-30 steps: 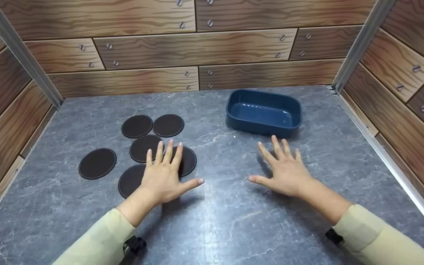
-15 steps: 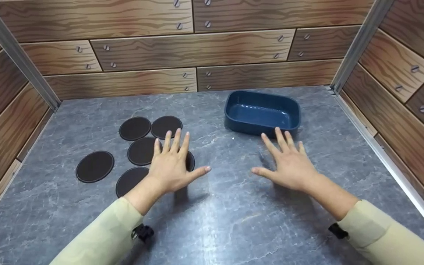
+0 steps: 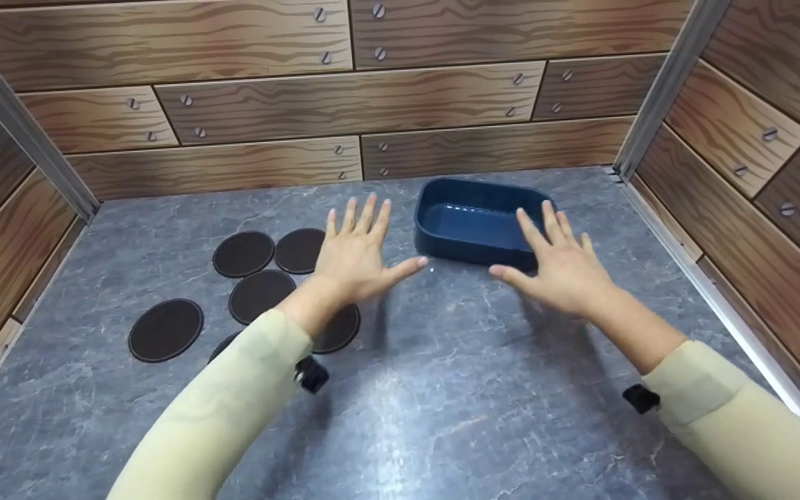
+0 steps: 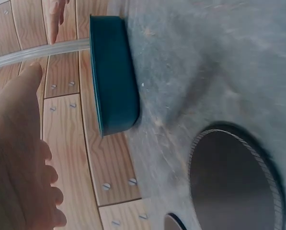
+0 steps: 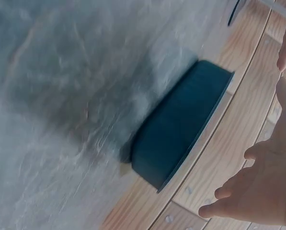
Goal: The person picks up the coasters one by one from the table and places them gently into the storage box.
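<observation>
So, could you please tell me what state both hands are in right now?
Left hand: open, spread, holding nothing.
Right hand: open, spread, holding nothing.

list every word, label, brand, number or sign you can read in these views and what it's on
None: no readable text in any view.
Dark round coasters: stitched edges, no lettering visible.
Blue rectangular container: plain on the sides that show.
Wood-pattern wall panels: grain and slotted screw heads only.
Black devices at the cuffs: too small to tell whether they carry any marking.
</observation>
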The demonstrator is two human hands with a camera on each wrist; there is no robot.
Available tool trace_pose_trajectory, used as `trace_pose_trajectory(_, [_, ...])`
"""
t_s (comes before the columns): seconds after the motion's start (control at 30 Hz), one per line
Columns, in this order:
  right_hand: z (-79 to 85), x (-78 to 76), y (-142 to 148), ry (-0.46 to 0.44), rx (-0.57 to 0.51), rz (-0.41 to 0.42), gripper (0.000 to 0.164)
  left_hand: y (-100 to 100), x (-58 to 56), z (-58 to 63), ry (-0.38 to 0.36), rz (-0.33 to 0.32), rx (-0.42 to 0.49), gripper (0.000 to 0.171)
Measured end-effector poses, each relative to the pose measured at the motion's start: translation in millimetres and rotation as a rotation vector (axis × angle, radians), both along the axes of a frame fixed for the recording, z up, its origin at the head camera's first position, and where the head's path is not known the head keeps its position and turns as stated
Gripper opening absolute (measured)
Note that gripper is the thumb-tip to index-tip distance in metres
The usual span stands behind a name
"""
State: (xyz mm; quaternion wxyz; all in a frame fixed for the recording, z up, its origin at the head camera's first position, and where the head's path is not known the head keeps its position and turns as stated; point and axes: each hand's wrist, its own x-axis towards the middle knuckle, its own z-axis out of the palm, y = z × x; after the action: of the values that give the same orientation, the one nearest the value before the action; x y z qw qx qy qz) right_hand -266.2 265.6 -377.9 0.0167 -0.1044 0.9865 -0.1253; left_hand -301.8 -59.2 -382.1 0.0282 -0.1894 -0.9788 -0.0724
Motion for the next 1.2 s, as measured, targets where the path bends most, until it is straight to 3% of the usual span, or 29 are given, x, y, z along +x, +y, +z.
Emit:
trace_pose_trajectory(0.23, [-1.0, -23.5, 13, -0.018, -0.044, -0.056, 0.114, 19, -28.9, -4.4, -0.043, -0.018, 0.027, 0.119])
trace_pose_trajectory(0.5, [-9.4, -45.7, 27, -0.057, -0.071, -0.109, 0.118, 35, -53.5, -15.5, -0.083, -0.017, 0.065, 0.116])
trace_pose_trajectory(0.87, [-22.6, -65.3, 41, -0.105, -0.088, -0.131, 0.122, 50, -75.3, -28.3, -0.151, 0.015, 0.089, 0.112])
trace_pose_trajectory(1.2, [-32.9, -74.0, 48, -0.223, -0.077, -0.101, 0.131, 59, -88.5, -34.9, -0.205, 0.009, 0.055, 0.101])
